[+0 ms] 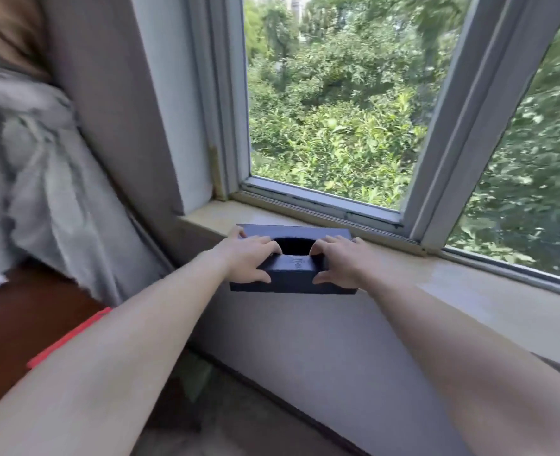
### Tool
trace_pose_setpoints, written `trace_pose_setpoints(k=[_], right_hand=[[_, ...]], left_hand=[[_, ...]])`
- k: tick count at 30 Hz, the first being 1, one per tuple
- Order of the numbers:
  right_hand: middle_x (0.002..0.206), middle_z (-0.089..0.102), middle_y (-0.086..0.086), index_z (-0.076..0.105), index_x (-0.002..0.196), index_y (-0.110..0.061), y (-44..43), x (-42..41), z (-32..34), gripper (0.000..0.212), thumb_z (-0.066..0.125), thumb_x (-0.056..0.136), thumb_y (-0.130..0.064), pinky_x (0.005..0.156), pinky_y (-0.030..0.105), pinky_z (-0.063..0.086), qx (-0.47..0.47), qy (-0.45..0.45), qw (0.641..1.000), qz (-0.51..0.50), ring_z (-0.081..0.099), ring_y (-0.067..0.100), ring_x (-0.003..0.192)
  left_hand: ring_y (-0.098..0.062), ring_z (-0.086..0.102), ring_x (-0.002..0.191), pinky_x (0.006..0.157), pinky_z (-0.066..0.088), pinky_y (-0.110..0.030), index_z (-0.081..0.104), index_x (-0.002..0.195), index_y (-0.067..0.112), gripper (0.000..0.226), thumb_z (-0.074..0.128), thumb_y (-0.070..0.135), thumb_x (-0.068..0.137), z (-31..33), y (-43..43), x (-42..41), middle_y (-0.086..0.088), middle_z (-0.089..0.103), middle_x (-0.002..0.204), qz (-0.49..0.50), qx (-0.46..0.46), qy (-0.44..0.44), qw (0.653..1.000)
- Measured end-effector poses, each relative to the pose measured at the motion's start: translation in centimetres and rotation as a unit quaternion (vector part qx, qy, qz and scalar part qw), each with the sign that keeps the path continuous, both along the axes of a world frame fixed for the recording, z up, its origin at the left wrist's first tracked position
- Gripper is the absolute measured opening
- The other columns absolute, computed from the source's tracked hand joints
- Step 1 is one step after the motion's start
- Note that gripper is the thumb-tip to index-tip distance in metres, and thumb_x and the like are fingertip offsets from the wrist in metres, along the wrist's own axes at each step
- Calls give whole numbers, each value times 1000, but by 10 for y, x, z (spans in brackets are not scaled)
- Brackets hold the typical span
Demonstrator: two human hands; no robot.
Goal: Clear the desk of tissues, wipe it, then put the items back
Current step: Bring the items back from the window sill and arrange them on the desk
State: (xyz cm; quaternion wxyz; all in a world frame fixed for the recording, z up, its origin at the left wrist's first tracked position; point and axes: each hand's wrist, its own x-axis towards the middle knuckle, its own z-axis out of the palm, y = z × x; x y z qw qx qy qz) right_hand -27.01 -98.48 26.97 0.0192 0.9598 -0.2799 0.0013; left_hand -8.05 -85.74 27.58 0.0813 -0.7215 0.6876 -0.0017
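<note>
A dark blue tissue box point(291, 271) with an oval opening in its top sits at the front edge of the stone window sill point(469, 284), part of it overhanging the wall below. My left hand point(249, 258) grips its left end, fingers curled over the top and thumb on the front face. My right hand point(337, 261) grips the right end the same way. No tissue shows in the opening.
A closed window point(331, 103) with green trees outside rises behind the sill. A grey curtain point(45, 179) hangs at the left. The brown desk point(25, 324) with a red flat item point(71, 337) on it lies at the lower left.
</note>
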Motion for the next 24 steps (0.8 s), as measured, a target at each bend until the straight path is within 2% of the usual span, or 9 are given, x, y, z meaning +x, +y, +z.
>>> trace_pose_setpoints(k=[4,8,12,19,24], right_hand=[[134,50,-11,47,131,-34,44,65,6,59,69,80,-55,98,38,35,0,-25,998,56,41,13,130],[133,51,-9,48,131,-33,95,133,7,61,70,78,-53,99,37,40,11,-40,991,124,41,14,129],[132,51,-7,47,134,-32,156,199,6,61,69,81,-50,92,34,41,26,-46,979,199,42,16,127],[133,50,-6,45,136,-31,259,304,4,62,69,82,-50,95,36,41,27,-40,942,331,43,17,128],[136,48,-6,44,138,-31,324,376,1,62,67,83,-50,96,36,39,28,-25,904,427,41,18,129]], left_hand=[[-17,47,129,103,36,-35,39,142,23,60,62,45,91,6,65,54,3,47,140,47,-19,10,999],[-17,47,129,104,38,-35,40,142,22,60,63,44,91,6,141,101,3,48,139,114,-33,-3,993],[-19,47,129,102,39,-36,41,141,23,59,63,45,90,6,224,138,3,48,139,191,-41,-12,981],[-15,45,131,100,41,-36,40,140,28,57,62,46,90,4,356,188,8,47,140,331,-39,-4,943],[-17,46,130,100,43,-41,37,143,29,59,62,46,91,-4,431,213,7,46,140,437,-36,11,899]])
